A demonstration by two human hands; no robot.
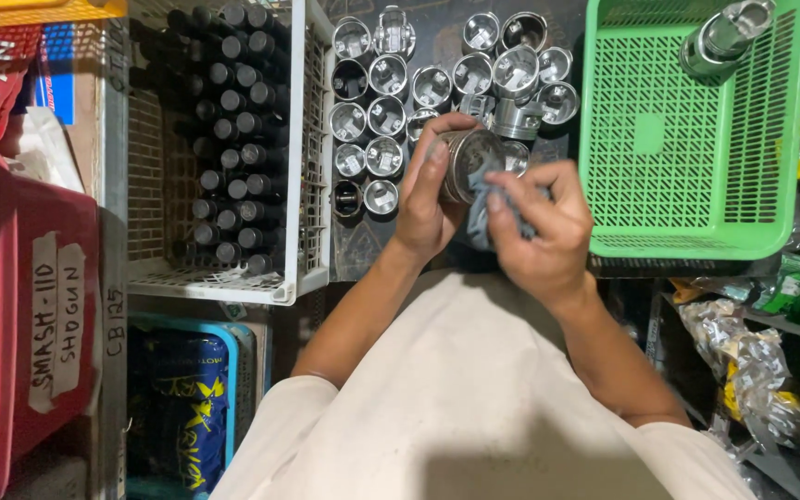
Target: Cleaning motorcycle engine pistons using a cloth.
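- Nearest the camera, a pale shirt front (474, 398) fills the bottom of the view, with both bare forearms reaching up and away from it toward the work.
- Left hand (423, 199) is wrapped around a metal piston (469, 162), thumb on the near side and fingers curled over the far side, so the grip is closed firmly on it.
- That piston is held in the air just above the dark work surface (437, 37), lying on its side: its long axis runs roughly left to right, with the flat crown turned toward the other hand.
- Right hand (534, 231) pinches a small grey-blue cloth (481, 208) between thumb and fingers and presses it against the piston's lower right edge; the hand is closed on the cloth, not on the metal.
- So the piston sits up and to the left of the right hand, touching the cloth, and the left hand is the nearer of the two, since it carries it.
- Beyond the hands, many more shiny pistons (386, 116) stand packed in rows, open ends up.
- To the left, a white crate (303, 185) holds dark cylindrical parts (233, 139); they look like pins, though the view is too small to be sure.
- To the right, a green plastic basket (650, 139) holds one metal cylinder (724, 37) near its far corner.
- Red bin (39, 306) with paper labels stands at the far left.
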